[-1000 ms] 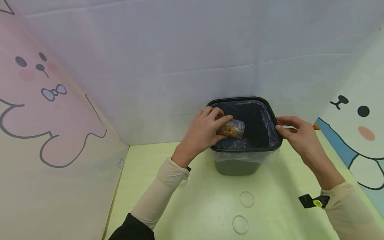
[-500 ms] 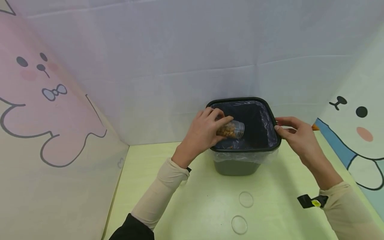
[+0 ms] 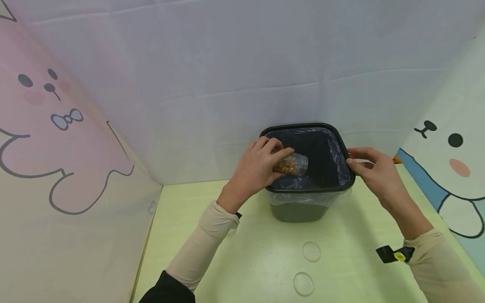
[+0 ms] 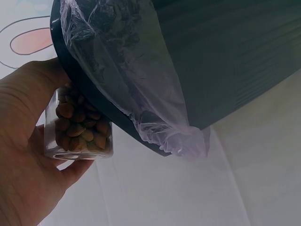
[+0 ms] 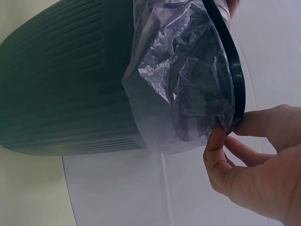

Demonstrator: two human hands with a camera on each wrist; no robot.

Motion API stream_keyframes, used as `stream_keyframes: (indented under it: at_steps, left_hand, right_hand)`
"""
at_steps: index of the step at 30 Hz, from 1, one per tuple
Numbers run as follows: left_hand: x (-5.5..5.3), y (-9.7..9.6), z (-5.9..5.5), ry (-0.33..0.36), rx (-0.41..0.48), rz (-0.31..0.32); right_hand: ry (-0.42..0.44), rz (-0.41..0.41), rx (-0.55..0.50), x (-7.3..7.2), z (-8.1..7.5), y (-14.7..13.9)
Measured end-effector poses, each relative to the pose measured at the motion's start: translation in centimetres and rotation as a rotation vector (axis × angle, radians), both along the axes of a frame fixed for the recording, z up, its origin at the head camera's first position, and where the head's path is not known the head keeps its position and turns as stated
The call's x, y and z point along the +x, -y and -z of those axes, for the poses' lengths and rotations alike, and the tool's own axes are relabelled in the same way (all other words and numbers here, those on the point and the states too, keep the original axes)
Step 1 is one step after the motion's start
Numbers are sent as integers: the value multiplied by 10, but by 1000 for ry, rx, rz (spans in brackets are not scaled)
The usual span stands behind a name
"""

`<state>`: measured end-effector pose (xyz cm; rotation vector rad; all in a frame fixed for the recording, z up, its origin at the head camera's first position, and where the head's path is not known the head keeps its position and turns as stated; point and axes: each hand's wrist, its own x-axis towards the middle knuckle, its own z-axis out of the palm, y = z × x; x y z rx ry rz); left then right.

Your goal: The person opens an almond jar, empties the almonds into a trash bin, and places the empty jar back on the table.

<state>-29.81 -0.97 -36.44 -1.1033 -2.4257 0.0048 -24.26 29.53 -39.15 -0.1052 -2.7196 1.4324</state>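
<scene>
My left hand (image 3: 257, 164) grips a clear plastic jar (image 3: 302, 164) lying tilted over the mouth of a trash can (image 3: 299, 212), its threaded open end pointing right. Brown nugget-like pieces (image 4: 82, 127) fill the bottom part of the jar in the left wrist view. A thin clear bag lines the can and folds out under its black rim (image 3: 310, 190). At the can's right side, my right hand (image 3: 377, 168) pinches the rim, thumb on top and fingers beneath, against the bag (image 5: 183, 80). A few brown bits show inside the lined can below the jar.
Two thin clear rings (image 3: 311, 251) lie on the pale yellow-green table (image 3: 212, 269) in front of the can. A white cloth wall (image 3: 212, 105) stands right behind it. Printed cartoon panels flank the table left and right.
Both hands keep their places on the jar and the rim. The pieces in the jar have shifted slightly, and fewer brown bits show below its mouth than a second ago.
</scene>
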Motion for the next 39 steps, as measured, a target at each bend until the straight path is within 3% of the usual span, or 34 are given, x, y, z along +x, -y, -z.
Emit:
stream_keyframes:
  at_steps: [39]
  left_hand:
    - [1, -4, -5, -32, -11, 5]
  right_hand:
    - [20, 5, 2, 2, -2, 1]
